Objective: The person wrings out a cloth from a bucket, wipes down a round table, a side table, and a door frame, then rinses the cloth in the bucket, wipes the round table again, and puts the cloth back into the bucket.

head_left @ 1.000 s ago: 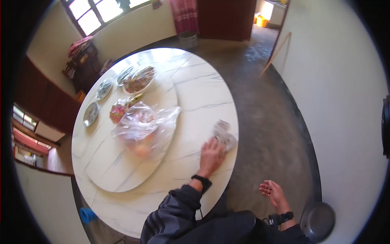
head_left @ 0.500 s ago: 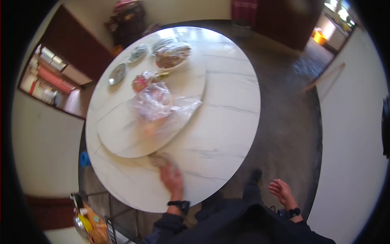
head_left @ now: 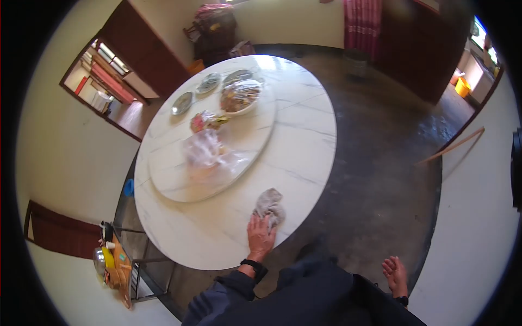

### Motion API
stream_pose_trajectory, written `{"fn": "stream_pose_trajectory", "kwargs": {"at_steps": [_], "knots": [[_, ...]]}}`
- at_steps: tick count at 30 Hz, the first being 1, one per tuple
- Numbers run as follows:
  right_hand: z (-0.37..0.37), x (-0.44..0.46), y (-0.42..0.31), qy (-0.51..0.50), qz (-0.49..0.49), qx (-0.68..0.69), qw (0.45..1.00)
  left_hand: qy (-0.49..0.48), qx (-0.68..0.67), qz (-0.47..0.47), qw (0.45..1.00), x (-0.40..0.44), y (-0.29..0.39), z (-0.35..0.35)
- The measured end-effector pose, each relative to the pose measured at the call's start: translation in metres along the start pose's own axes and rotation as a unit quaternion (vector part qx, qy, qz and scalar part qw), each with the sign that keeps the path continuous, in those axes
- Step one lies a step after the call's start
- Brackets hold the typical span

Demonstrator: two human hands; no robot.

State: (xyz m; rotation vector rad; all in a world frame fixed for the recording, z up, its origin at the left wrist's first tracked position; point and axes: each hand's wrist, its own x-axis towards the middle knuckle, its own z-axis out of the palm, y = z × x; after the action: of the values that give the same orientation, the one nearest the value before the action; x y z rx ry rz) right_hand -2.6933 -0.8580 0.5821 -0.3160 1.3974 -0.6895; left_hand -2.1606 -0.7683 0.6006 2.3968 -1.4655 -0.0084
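Lying on the near right part of the round worktop, a crumpled greyish cloth is recorded under the fingers of the left hand. The near end of the cloth is hidden beneath those fingers; its exact outline there cannot be determined. Its long axis runs roughly away from the person, the visible far end pointing toward the far side of the worktop. The left hand is open, palm down, fingers extended onto the cloth; whether the fingertips pinch any fabric cannot be told. A black wristband circles the left wrist.

The right hand is held off the worktop to the right, empty, fingers loosely curved and apart. Its forearm is largely concealed by dark clothing.

Beyond the cloth and to its left, a raised turntable bears a clear plastic bag; the contents are blurred and not identifiable. Just behind the bag sits a pink item, indistinct. Farther back stands a white bowl of food, its covering glossy, and beside it are three smaller dishes, contents unclear.
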Motion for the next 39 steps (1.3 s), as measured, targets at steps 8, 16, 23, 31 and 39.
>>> {"fn": "stream_pose_trajectory", "kwargs": {"at_steps": [8, 16, 23, 31, 39], "knots": [[0.027, 0.058, -0.076, 0.001, 0.027, -0.034, 0.999, 0.012, -0.009, 0.072, 0.997, 0.248, 0.080, 0.074], [0.015, 0.084, -0.153, 0.131, 0.073, -0.031, 0.988, 0.133, 0.024, -0.007, 0.991, 0.532, 0.126, 0.162], [0.099, 0.178, -0.240, 0.035, 0.102, -0.153, 0.982, 0.098, -0.074, 0.015, 0.992, 0.474, 0.214, 0.166], [0.297, 0.249, -0.302, -0.207, 0.008, -0.361, 0.909, -0.002, -0.142, -0.054, 0.988, 0.254, 0.195, 0.092], [0.383, 0.198, -0.167, -0.451, 0.113, -0.445, 0.765, 0.102, -0.040, -0.241, 0.964, 0.027, 0.126, 0.037]]}}
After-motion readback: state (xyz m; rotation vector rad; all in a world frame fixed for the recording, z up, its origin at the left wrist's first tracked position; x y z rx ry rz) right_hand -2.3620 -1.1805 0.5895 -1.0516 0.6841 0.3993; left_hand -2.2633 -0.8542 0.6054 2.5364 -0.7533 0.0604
